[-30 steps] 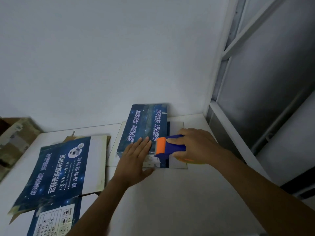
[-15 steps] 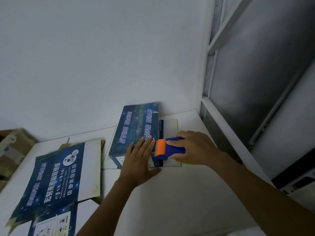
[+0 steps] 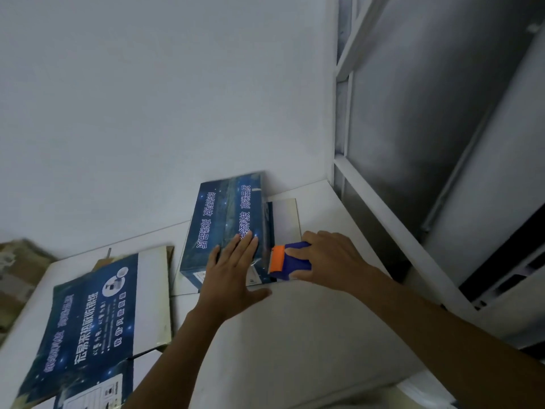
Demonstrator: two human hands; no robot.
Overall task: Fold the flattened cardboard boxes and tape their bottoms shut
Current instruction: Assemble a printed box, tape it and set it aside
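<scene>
Left hand [image 3: 233, 273] lies flat, fingers spread, palm down on the near end of the folded blue box [image 3: 227, 219], gripping nothing; the box stands on the white counter [image 3: 295, 335] against the back wall. Right hand [image 3: 330, 258] is closed around a blue-and-orange tape dispenser [image 3: 290, 261], its orange edge at the box's right side. Flattened boxes [image 3: 97, 314] lie on the counter to the left, apart from both hands.

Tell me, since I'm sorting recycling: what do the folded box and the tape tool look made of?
Box: printed cardboard, it seems, with a slightly glossy blue face; brown board edges show on the flat box beside it. Tape tool: likely moulded plastic, matte blue body with an orange front piece.
</scene>
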